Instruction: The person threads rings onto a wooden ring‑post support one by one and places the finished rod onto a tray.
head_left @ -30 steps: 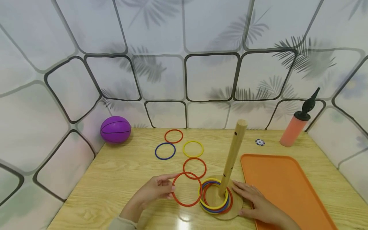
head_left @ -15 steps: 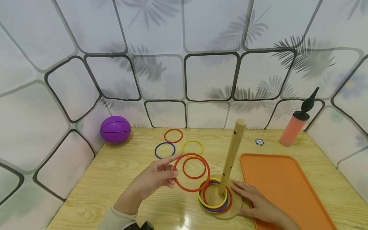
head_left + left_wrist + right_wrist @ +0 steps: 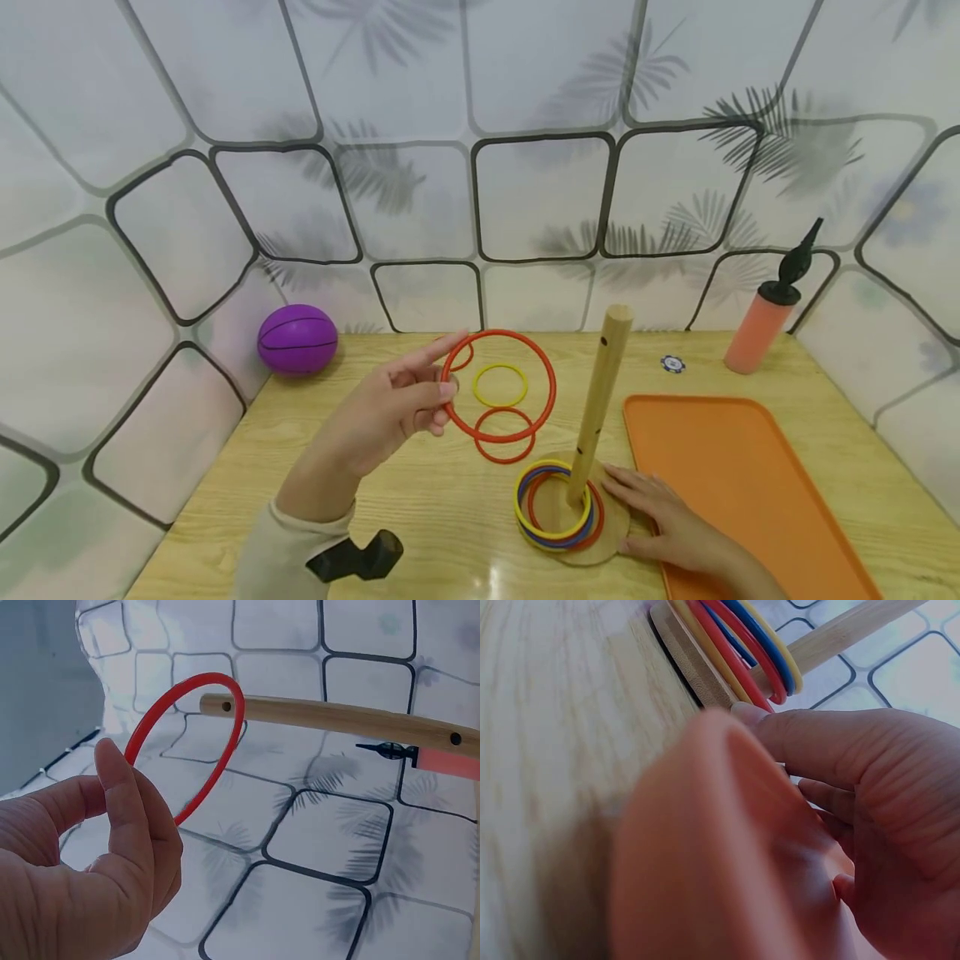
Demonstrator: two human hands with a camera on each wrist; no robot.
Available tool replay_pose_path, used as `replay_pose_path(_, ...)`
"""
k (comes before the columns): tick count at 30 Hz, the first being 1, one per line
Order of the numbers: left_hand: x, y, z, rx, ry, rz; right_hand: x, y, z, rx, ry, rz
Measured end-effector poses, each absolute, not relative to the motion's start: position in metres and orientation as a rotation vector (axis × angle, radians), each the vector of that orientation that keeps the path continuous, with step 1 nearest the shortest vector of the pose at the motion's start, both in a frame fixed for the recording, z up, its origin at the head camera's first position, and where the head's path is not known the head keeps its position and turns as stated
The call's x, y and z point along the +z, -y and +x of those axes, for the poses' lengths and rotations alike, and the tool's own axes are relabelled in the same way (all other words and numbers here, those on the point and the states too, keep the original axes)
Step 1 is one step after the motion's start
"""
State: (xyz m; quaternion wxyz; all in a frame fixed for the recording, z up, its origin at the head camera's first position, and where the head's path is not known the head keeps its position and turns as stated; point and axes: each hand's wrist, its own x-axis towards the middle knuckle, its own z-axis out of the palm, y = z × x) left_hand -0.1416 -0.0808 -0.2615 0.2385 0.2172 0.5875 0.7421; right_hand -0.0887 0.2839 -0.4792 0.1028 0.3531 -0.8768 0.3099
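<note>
My left hand [image 3: 382, 408] pinches a red ring [image 3: 555, 383] by its left side, between thumb and fingers, raised above the table. In the left wrist view this ring [image 3: 214, 678] appears in front of the pole's upper end. The wooden pole [image 3: 596, 408] stands upright on a round wooden base [image 3: 615, 525]. Several red, blue and yellow rings lie stacked around its foot, a yellow ring [image 3: 517, 500] on top. My right hand [image 3: 678, 529] rests against the base's right edge, its fingers extended and its thumb touching the near edge.
Behind the raised ring lie a yellow ring [image 3: 500, 365], a red ring [image 3: 505, 461] and a farther red ring [image 3: 471, 357]. An orange tray [image 3: 742, 475] lies under my right forearm. Farther back are a purple ball [image 3: 297, 340], a poker chip [image 3: 672, 364] and a pink hand pump [image 3: 759, 329].
My left hand has lifted the red ring upward and away from the stacked rings, and now covers the blue ring on the table. My right hand has stayed at the base.
</note>
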Motion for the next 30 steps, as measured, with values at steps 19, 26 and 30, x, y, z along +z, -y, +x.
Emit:
replay_pose_path(19, -0.209, 0.038, -0.135, 2.141, -1.352, 0.729, -0.477, -0.286, -0.091, 0.910, 2.619, 1.045)
replay_pose_path(26, -0.214, 0.019, -0.137, 2.170, -1.165, 0.710, -0.478, -0.286, -0.090, 0.931, 2.611, 1.054)
replay_pose_path(30, -0.221, 0.014, -0.139, 2.169, -1.124, 0.697, -0.478, -0.284, -0.090, 0.948, 2.620, 1.057)
